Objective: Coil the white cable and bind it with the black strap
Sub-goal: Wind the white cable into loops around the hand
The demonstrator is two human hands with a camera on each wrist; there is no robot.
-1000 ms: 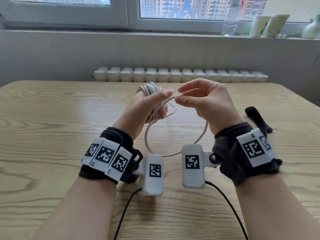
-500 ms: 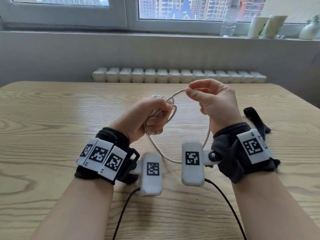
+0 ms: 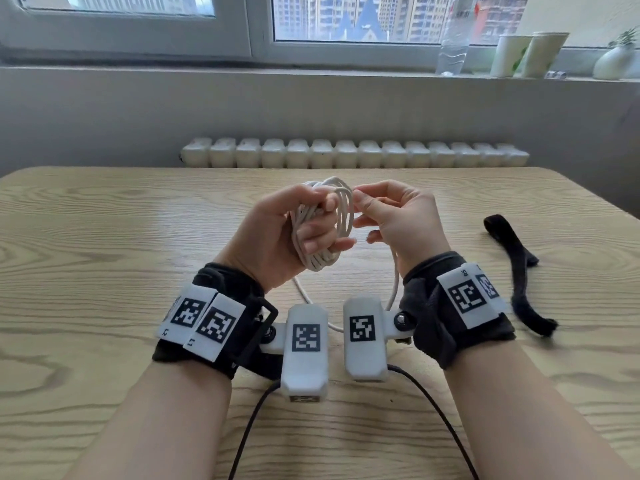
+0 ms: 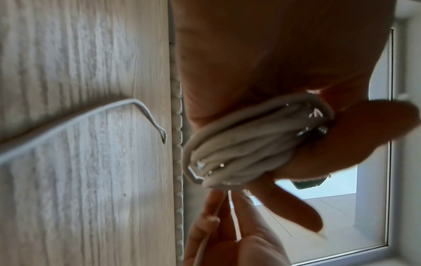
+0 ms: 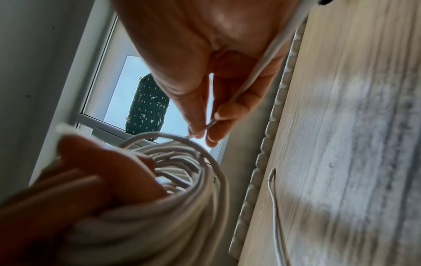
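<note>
The white cable is mostly wound into a coil around the fingers of my left hand, whose thumb presses the loops from above. My right hand sits just right of the coil and pinches the loose strand between thumb and forefinger. The slack hangs from that hand to the table between my wrists. The left wrist view shows the coil against the palm and the cable's free end lying on the wood. In the right wrist view the pinch is just above the coil. The black strap lies flat on the table, right of my right wrist.
The wooden table reaches back to a white radiator under the window. A bottle, two cups and a vase stand on the sill. Black camera leads trail toward me.
My right hand has carried the strand from above down against the coil, laying on another turn. The left hand has lifted and turned the coil upright. The hanging slack is shorter.
</note>
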